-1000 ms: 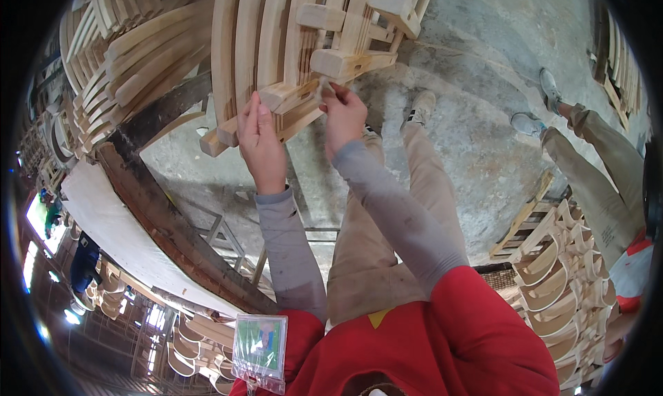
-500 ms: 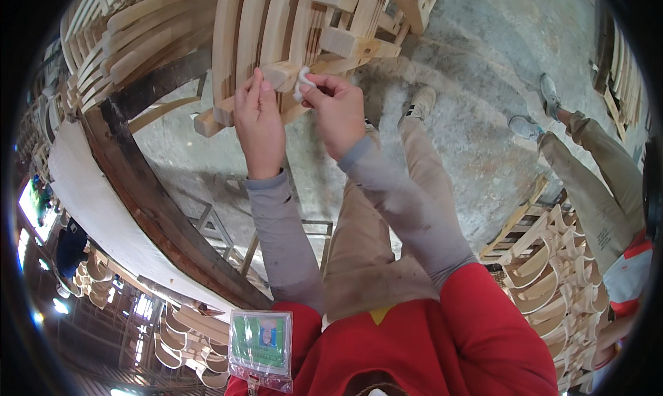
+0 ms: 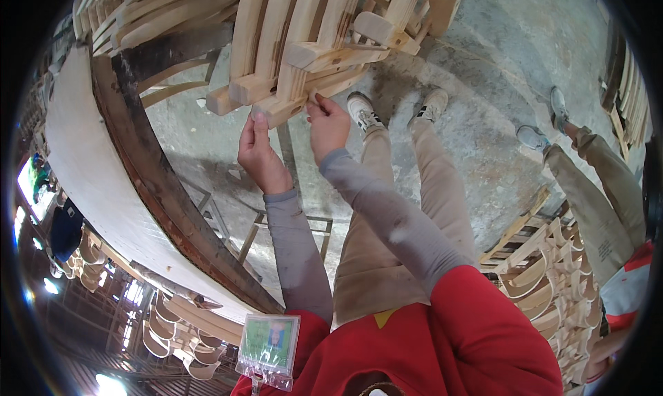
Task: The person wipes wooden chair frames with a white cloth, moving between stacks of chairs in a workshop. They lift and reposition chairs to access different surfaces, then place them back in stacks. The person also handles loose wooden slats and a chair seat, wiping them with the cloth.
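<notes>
My left hand (image 3: 264, 155) is closed at the end of a light wooden rail (image 3: 282, 108), thumb and fingers pinching its near corner. Against the side of that same rail, my right hand (image 3: 329, 128) presses a small folded white strip between thumb and fingers. Only a pale bit of the strip shows, and its material is unclear. The rail belongs to a stack of curved wooden frame parts (image 3: 304, 30) with dark joints and small holes.
A white-topped bench with a dark brown edge (image 3: 148, 189) curves along my left. Metal frames (image 3: 286, 223) stand below on the concrete floor. At the right is another person's leg (image 3: 580, 202), near stacked curved wooden parts (image 3: 545, 285). More wood lies at the upper left.
The view has shifted, and the frame parts sit lower in it. My left fingers have come onto the rail's end. My right hand has brought the white strip against the rail's side.
</notes>
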